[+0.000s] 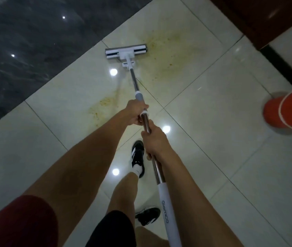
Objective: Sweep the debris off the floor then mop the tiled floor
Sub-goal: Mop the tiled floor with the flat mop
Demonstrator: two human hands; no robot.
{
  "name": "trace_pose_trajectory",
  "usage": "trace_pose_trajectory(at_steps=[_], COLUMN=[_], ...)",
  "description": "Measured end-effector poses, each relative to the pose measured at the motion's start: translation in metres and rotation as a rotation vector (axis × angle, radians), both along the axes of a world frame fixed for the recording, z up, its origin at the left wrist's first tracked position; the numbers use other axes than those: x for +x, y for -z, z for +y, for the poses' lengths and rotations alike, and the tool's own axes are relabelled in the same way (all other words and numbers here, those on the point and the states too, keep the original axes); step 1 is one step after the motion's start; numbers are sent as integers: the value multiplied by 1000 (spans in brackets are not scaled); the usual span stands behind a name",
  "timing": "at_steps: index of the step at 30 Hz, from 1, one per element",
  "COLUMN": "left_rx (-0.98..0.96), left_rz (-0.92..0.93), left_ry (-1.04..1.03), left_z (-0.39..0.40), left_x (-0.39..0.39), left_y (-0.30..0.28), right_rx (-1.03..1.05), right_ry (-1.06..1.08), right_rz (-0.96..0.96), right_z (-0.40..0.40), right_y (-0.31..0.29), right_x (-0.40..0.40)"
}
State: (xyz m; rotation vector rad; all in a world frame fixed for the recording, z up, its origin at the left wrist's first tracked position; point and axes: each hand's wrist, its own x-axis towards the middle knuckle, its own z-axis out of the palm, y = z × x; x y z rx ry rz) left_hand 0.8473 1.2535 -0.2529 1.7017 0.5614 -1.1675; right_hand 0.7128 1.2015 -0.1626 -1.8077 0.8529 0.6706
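A white sponge mop head [126,51] lies flat on the pale tiled floor [213,97], at the left edge of a yellowish smeared stain [170,50]. Its metal pole [133,81] runs back toward me. My left hand [136,113] grips the pole just below the grey collar. My right hand [155,139] grips the pole a little lower, above the white handle sleeve [166,214]. A second yellowish patch [100,107] lies left of my left hand.
A dark glossy wall [26,50] borders the floor on the left. An orange bucket [289,111] stands at the right edge. A dark wooden panel [259,16] fills the top right. My feet in black shoes [138,157] stand below the hands.
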Motion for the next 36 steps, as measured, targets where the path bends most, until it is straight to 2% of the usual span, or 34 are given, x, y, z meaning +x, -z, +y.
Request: trace_pose_trajectory(at_steps=[9,17,21,26,36], left_rx=[-25,-18,-26,-31,-41], left_rz=[48,35,17,1,16], left_ry=[131,138,67,80,71], left_z=[-5,-14,-20,-30,-86], left_x=[-174,-237,-218,-170,-23], left_y=[-11,-21,-17,-21,-18], right_rx=[19,-1,-4,-22,-4], right_ry=[121,249,264,235,275], right_rz=[12,-34,-55,-43,-34], right_z=[9,13,7,-2,-60], right_y=[-17,-28,-22,-16,-6], right_x=[-179,-245,-223,-171,-24])
